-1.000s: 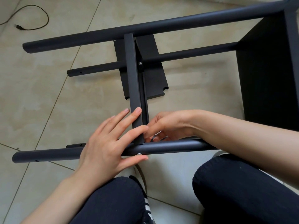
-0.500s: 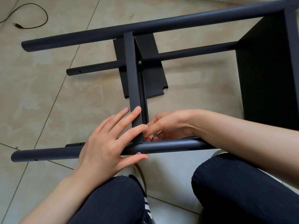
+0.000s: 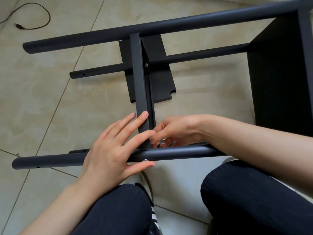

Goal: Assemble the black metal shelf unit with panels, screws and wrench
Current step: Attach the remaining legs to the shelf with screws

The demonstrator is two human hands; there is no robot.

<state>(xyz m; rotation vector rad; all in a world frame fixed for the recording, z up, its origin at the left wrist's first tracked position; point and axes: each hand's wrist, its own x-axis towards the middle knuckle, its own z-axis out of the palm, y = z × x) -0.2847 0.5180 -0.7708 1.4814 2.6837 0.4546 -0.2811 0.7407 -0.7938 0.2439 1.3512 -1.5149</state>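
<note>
L hand (image 3: 110,155) fingers (image 3: 133,123) straight, spread flat: index + middle tips pressed on near end of upright panel edge (image 3: 139,85), thumb lying along underside of near tube (image 3: 177,152), just below screw head (image 3: 145,160). Nothing gripped, only pressing. R hand (image 3: 177,131) fingers curled, tucked behind panel edge right at joint w/ near tube; pinching sth small + dark there, too hidden to name. Fingertips of both hands nearly touching across panel edge.

Shelf frame lying on its side on floor (image 3: 50,92). Panel edge spanning from near tube to far tube (image 3: 152,29), square to both. Second screw (image 3: 146,65) visible halfway up panel, where lower far tube (image 3: 203,55) meets it. Short end of a 4th tube (image 3: 77,151) poking out behind L hand. Already-fitted black panel (image 3: 279,73) closing frame at R side. Loose flat panel (image 3: 160,85) w/ notched corner lying on floor under frame.

Knees in dark trousers (image 3: 254,200) at bottom, striped shoe (image 3: 155,217) between. Black cable (image 3: 33,17) w/ plug on tiles, top L, well apart from frame.
</note>
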